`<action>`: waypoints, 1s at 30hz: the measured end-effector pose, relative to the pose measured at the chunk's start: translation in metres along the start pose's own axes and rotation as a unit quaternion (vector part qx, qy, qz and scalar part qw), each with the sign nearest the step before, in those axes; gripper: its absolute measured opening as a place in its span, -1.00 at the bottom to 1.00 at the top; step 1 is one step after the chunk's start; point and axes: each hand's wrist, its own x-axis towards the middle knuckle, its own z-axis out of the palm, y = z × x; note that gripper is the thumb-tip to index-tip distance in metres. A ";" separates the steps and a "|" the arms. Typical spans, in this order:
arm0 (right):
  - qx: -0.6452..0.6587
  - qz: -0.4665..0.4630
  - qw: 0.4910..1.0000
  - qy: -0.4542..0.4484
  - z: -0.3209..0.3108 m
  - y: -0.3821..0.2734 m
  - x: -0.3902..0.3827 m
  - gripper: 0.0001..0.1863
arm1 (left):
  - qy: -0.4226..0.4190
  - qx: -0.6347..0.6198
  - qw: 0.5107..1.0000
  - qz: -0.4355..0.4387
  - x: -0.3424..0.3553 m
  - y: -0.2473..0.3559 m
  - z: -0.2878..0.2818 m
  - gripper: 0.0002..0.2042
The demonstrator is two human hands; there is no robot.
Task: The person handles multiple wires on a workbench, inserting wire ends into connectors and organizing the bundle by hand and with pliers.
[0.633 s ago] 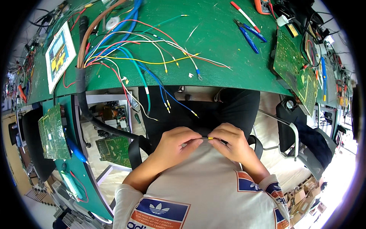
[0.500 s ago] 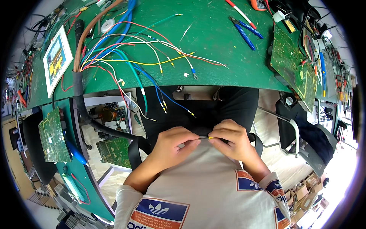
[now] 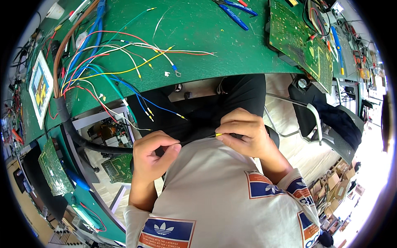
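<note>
- Head view, only view to hand. From where I stand, the person sits with both bare hands raised over the lap, in front of the green-topped workbench [image 3: 231, 43].
- Work piece: a thin dark wire with a small bright yellow end piece [image 3: 218, 134], bridging the gap between the hands, nearly straight, sloping up toward the right.
- Left hand [image 3: 152, 153]: thumb and forefinger closed to a pinch where the wire's near end disappears; other fingers curled loosely. How much wire lies inside the grip, I cannot tell.
- Right hand [image 3: 243, 130]: thumb and forefinger closed on the yellow end piece, which peeks out at the fingertips; remaining fingers bent behind.
- Step in hand, my judgement: handling the wire by its two gripped points, perhaps straightening it or seating the end piece. Which of these, I cannot tell.
- Next move, judged: calls for a steady right pinch on the yellow piece and light tension from the left.
- Nearby: a thick black-sheathed cable [image 3: 70, 128] fans into loose coloured wires [image 3: 128, 69] on the bench, some tips overhanging its edge; blue-handled cutters [image 3: 235, 17] lie farther back.
</note>
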 end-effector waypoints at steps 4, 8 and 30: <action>0.082 0.028 0.996 0.005 0.000 -0.003 0.000 -0.81 | 0.003 -0.019 1.000 -0.016 -0.002 -0.001 0.001 -0.93; 0.175 0.061 0.983 -0.008 -0.001 -0.003 -0.001 -0.83 | 0.010 -0.031 0.999 -0.008 -0.003 -0.002 0.005 -0.92; 0.268 0.009 0.963 0.024 -0.001 0.014 -0.015 -0.80 | -0.030 -0.090 0.995 0.013 0.004 0.006 0.006 -0.86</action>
